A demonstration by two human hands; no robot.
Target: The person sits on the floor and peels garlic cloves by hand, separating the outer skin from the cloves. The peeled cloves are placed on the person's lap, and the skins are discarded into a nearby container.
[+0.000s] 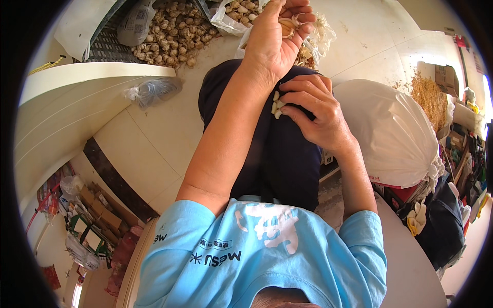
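My left hand (269, 42) is palm up at the top of the view, its fingers curled around unpeeled garlic cloves (288, 27). Lower down, over my dark trousers (254, 169), is my right hand (317, 111). Its thumb and fingertips close on a pale peeled garlic clove (280, 104). Several more peeled cloves (274, 107) lie against the trouser cloth just left of those fingertips. Beneath my left hand, a plastic bag (323, 34) with garlic skins (304, 56) is partly hidden.
Garlic bulbs (177, 30) are heaped on the floor by a dark plastic crate (109, 46). An open bag of garlic (227, 23) stands beside them. A large white sack (385, 131) bulges close to my right arm. A white panel (88, 81) curves along the left.
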